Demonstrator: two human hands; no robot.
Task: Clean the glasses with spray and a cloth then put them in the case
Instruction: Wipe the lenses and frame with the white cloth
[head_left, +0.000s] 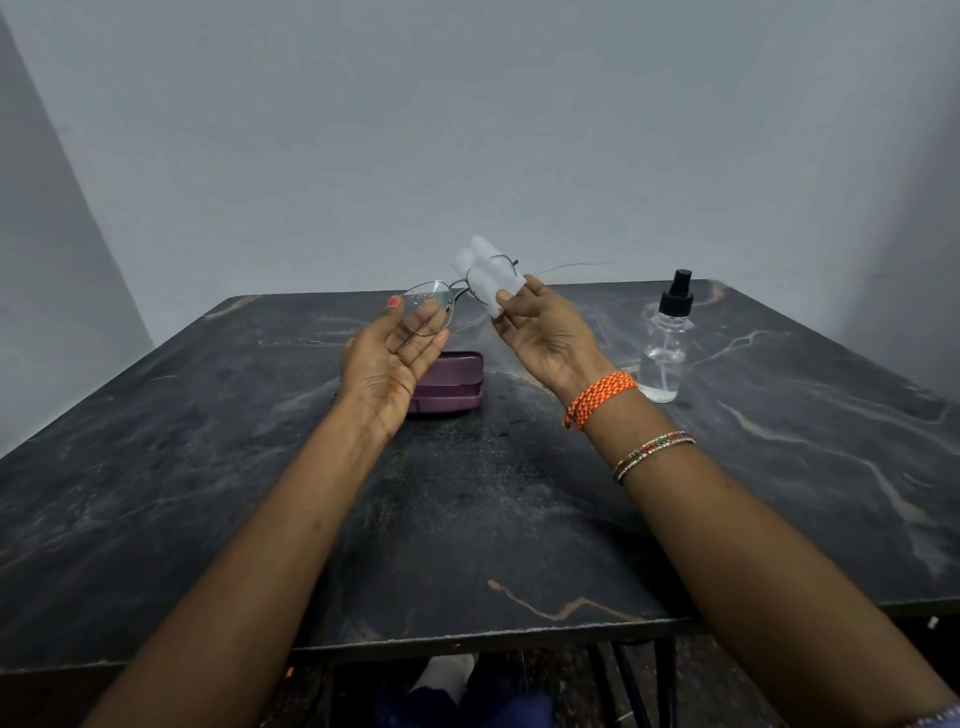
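Note:
Thin wire-framed glasses are held up over the far middle of the table. My left hand pinches the left lens by its rim; droplets sit on that lens. My right hand pinches a pale translucent cloth wrapped over the right lens. One temple arm sticks out to the right. A purple glasses case, closed, lies on the table below and partly behind my left hand. A clear spray bottle with a black nozzle stands upright to the right of my right hand.
The dark marble-patterned table stretches to a near edge just above my knees. A plain grey wall rises behind its far edge. An orange thread band and a beaded bangle circle my right wrist.

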